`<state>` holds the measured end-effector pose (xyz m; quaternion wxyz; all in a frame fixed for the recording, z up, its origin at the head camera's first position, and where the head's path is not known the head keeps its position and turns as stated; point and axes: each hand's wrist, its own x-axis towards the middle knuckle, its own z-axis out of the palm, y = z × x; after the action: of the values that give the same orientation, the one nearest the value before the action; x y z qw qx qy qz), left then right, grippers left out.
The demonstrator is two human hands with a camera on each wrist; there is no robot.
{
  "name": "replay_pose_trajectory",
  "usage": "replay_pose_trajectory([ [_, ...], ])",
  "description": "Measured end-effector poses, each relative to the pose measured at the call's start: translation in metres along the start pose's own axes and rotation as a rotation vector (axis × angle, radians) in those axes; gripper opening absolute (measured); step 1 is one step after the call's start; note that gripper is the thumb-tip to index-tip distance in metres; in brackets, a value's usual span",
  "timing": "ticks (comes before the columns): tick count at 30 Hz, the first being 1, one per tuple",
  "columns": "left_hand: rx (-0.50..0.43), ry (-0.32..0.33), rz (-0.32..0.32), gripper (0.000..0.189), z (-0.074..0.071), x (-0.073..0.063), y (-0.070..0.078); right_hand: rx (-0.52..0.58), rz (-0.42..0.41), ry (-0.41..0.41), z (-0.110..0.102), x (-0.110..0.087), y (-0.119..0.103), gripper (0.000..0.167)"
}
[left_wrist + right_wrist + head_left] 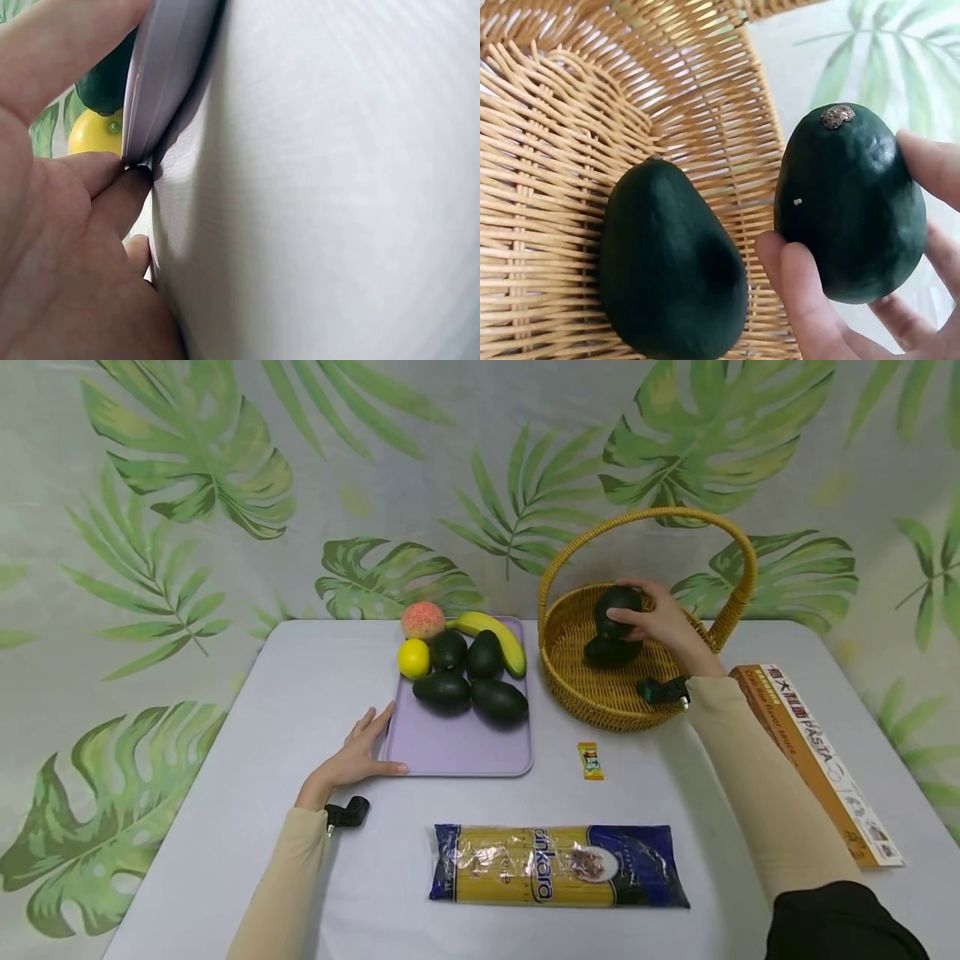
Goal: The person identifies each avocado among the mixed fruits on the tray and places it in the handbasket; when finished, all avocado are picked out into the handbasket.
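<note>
My right hand (660, 614) holds a dark green avocado (851, 202) between thumb and fingers, up inside the wicker basket (588, 702). Below it a second avocado (671, 262) lies on the basket's woven bottom. At the front left corner of the lilac tray (457, 752) rests my left hand (356, 756), fingers spread along the left rim and thumb at the front edge. On the tray are several avocados (498, 703), a yellow lemon (414, 658), a peach (423, 620) and a banana (506, 643).
A pack of spaghetti (558, 866) lies in front of the tray. A small candy packet (590, 761) is between the tray and the basket's front. On the right, under my forearm's line, lies a long pasta box (817, 760). The basket's tall handle (652, 514) arches over it.
</note>
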<state>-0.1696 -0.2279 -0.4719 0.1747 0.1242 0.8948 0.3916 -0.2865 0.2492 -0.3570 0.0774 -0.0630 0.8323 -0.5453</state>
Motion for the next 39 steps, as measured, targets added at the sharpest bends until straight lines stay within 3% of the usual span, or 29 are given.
replay_pose_trajectory([
  [4,-0.002,0.003,0.007,0.108,0.000,0.000,0.000,-0.019,0.000,-0.001,0.008,0.008,-0.006,0.065],
  [14,-0.007,0.003,-0.004,0.109,0.000,-0.001,0.000,-0.086,0.058,0.096,0.028,0.026,-0.004,0.067],
  [18,-0.006,0.000,-0.004,0.109,0.000,0.000,0.000,-0.152,0.075,0.087,0.034,0.030,-0.006,0.062],
  [22,-0.004,-0.002,0.000,0.110,0.000,0.000,0.000,-0.197,0.090,0.024,0.036,0.030,-0.008,0.055],
  [28,-0.002,-0.001,-0.003,0.109,0.000,-0.001,0.001,-0.099,0.090,-0.085,0.034,0.024,-0.005,0.053],
  [39,0.002,0.002,-0.003,0.108,0.000,-0.001,0.001,0.112,-0.062,-0.115,0.021,-0.010,-0.008,0.052],
])
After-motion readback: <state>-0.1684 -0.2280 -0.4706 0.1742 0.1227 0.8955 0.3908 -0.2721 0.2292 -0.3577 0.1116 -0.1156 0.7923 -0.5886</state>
